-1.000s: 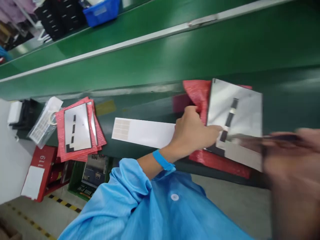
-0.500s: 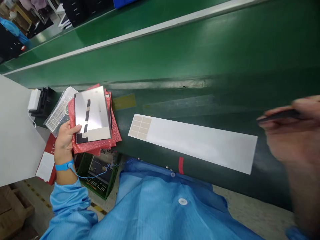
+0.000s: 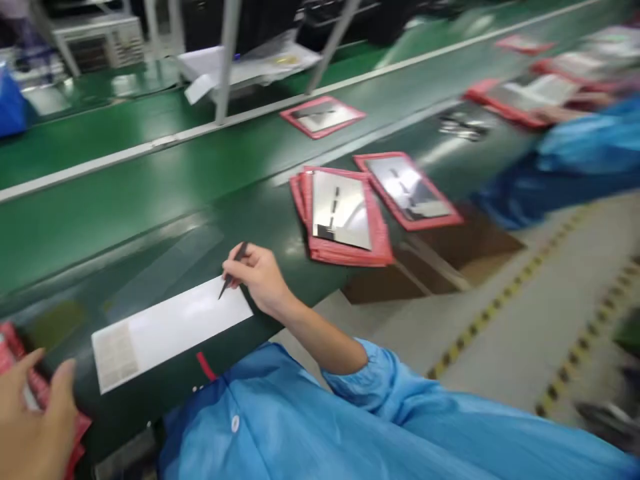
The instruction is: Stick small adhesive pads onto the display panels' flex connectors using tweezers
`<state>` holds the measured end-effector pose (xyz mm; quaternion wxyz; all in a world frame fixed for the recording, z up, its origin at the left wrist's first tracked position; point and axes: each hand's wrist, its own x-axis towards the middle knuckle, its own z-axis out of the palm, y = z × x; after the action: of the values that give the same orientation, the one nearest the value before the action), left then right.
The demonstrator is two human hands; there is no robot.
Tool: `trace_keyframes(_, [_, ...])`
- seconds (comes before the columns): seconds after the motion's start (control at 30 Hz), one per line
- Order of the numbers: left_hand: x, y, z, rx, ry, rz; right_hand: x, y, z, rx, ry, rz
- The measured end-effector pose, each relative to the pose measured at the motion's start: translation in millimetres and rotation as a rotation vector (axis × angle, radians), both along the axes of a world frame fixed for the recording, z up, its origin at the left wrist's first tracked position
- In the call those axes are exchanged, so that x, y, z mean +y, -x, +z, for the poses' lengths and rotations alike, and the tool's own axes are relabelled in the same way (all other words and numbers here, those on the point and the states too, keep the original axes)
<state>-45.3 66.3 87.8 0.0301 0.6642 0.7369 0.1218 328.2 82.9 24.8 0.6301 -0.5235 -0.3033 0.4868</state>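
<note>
My right hand (image 3: 260,277) is closed on black tweezers (image 3: 233,270), whose tip points down at the right end of a long white backing strip (image 3: 173,327) on the green bench. The strip's left end carries small tan stickers (image 3: 114,357). My left hand (image 3: 33,417) is blurred at the lower left corner, fingers apart, beside a red stack (image 3: 13,347) at the frame's left edge. To the right of my right hand lies a pile of red pouches topped by a silver panel (image 3: 343,210).
A second silver panel on a red pouch (image 3: 407,190) lies beside the pile, another (image 3: 323,115) farther back on the green conveyor (image 3: 125,193). A co-worker's blue sleeve (image 3: 560,160) reaches over more panels at the right. Grey floor with yellow-black tape (image 3: 500,313) lies below.
My view swung right. My left hand let go of the silver panel on the left stack. My right hand came down with the tweezers onto the strip's right end.
</note>
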Motion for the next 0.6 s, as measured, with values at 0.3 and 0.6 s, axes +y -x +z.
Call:
trace_keyframes(0.3, [43, -197, -36.4, -0.1, -0.051, -0.84, -31, -53, -10.8, -0.166, 0.018, 0.059])
trace_keyframes(0.6, [-17, -201, -77.8, 0.011, -0.315, -0.998, 118, -225, 29.5, -0.898, 0.269, -0.224])
